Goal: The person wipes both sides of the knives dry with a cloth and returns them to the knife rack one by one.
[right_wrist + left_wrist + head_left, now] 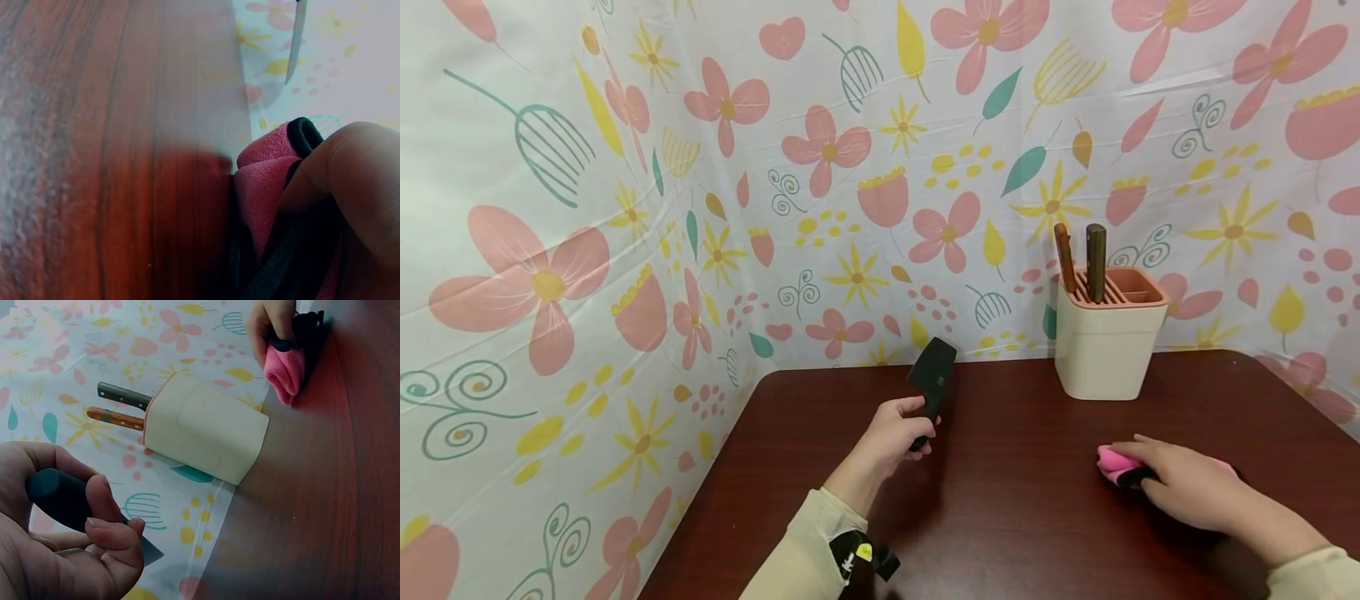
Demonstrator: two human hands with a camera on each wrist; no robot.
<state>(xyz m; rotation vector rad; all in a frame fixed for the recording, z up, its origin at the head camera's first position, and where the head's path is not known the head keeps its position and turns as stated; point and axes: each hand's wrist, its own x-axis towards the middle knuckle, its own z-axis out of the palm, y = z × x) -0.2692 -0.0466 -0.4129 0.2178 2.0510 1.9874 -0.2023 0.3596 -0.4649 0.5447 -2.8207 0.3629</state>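
My left hand (891, 437) grips the dark handle of a cleaver (934, 367), whose broad black blade points up and away above the table. Fingers of the left hand (109, 537) wrap round the handle in the left wrist view, with part of the blade showing beyond them. At the right, my right hand (1195, 483) holds a folded pink and black cloth (1116, 462) low at the table. The right wrist view shows the thumb side of the right hand (362, 181) pressed into the cloth (262, 194); its other fingers are mostly hidden there.
A cream knife block (1108, 358) with an orange slotted top stands at the back right of the dark red-brown table (1000, 500). It holds a brown-handled knife (1064, 257) and a dark-handled knife (1096, 262). A flower-printed curtain (850, 250) hangs behind and at the left.
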